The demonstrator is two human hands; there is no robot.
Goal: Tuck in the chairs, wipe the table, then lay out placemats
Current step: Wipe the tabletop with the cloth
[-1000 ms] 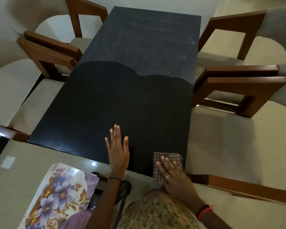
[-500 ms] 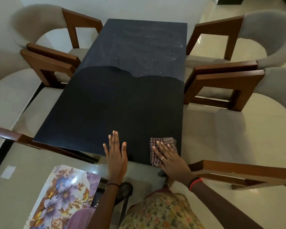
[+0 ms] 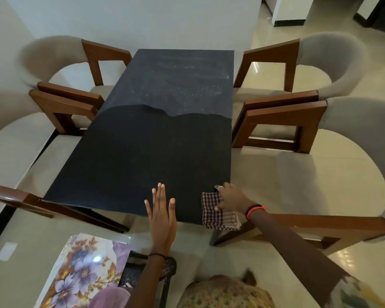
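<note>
- Dark tabletop [image 3: 147, 152] takes up the middle, nearer half looks darker than the dusty far end.
- Four padded wood-armed chairs [image 3: 282, 121] sit tucked along both long sides.
- Floral placemats [image 3: 82, 272] are stacked low on the left, off the tabletop.
- Left hand [image 3: 161, 215] lies flat and spread on the near edge, grip apart, nothing in it.
- Right hand [image 3: 231, 200] has its grip pinched on the checked cloth [image 3: 213, 213], which drapes over the near right corner.
</note>
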